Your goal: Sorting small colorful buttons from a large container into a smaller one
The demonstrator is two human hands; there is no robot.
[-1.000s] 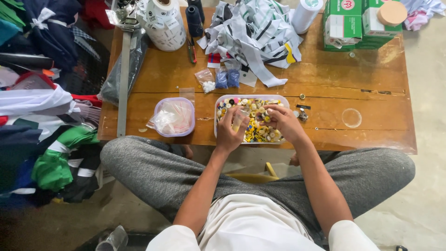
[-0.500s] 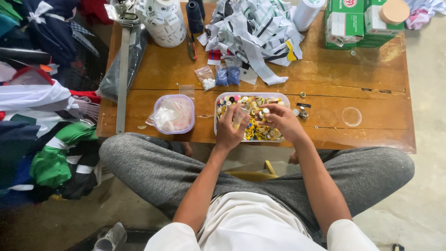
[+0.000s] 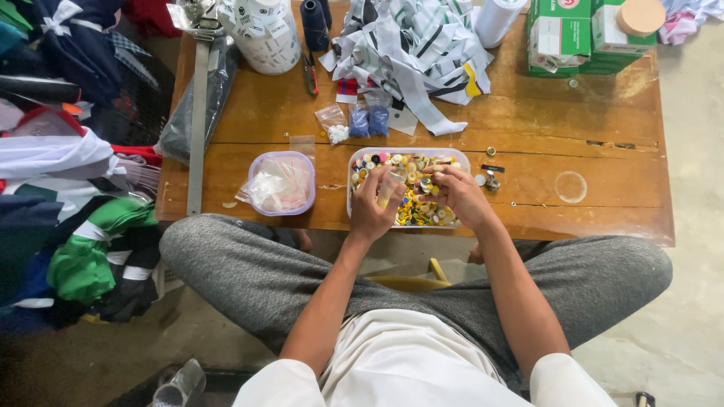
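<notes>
Head view, looking straight down on a seated person whose grey-trousered knees spread beneath a low brown wooden table. Both hands work over a rectangular clear plastic tray of mixed coloured buttons, which stands at the near edge of the table, in front of the person. The left hand is curled around a small clear plastic bag, pinched between thumb and fingers and held just above the tray's left half. The right hand lies over the tray's right half with its fingers drawn narrow, their tips meeting just beside the bag's mouth; whether they grip a button cannot be told. Just left of the tray stands a rounded clear plastic tub holding crumpled small plastic bags. Behind the tray lie a few small filled bags, one of white beads and two of blue ones, and behind these a heap of white, grey and striped fabric strips. A white cone of labels and a dark thread spool stand at the far left, green cardboard boxes at the far right. A round clear lid lies alone to the right of the tray. Piled coloured garments fill the floor to the left of the table.
</notes>
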